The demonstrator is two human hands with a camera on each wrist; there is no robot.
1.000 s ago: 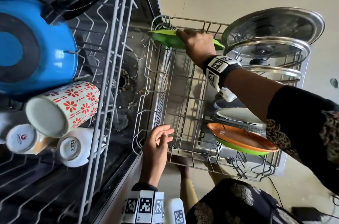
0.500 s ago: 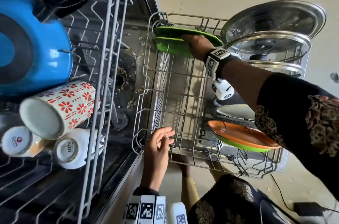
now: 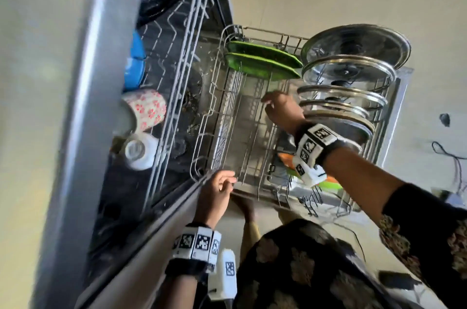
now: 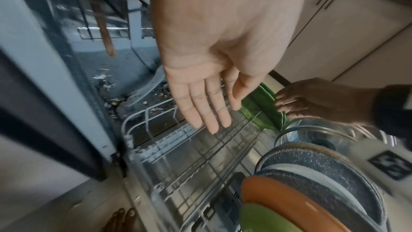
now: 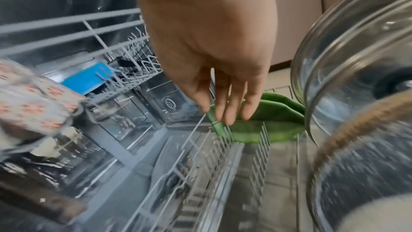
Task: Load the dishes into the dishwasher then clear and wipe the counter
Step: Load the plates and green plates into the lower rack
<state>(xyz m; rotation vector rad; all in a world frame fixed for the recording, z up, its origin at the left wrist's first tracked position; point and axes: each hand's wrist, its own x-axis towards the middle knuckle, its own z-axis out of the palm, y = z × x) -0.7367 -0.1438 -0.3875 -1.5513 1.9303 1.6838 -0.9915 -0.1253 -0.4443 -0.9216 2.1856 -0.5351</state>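
Two green plates point(image 3: 262, 62) stand on edge side by side at the far end of the pulled-out lower rack point(image 3: 222, 131); they also show as green plates point(image 4: 260, 110) in the left wrist view and green plates point(image 5: 267, 123) in the right wrist view. My right hand point(image 3: 278, 109) hangs open and empty over the rack, just short of them, with straight fingers point(image 5: 225, 110) pointing down. My left hand point(image 3: 219, 184) is open and empty at the rack's near left corner, its fingers point(image 4: 207, 110) spread above the wires.
Several glass lids point(image 3: 348, 73) stand along the rack's right side, with a dark speckled pan point(image 4: 323, 168) and an orange plate point(image 4: 289, 205) nearer me. The upper rack point(image 3: 177, 81) holds a blue pan point(image 3: 135, 63), a floral mug point(image 3: 146, 109) and a white cup point(image 3: 139, 152). Food scraps point(image 3: 192, 106) lie on the dishwasher floor.
My right hand set the second green plate upright beside the first, let go and drew back toward me. My left hand stayed at the rack's near corner.
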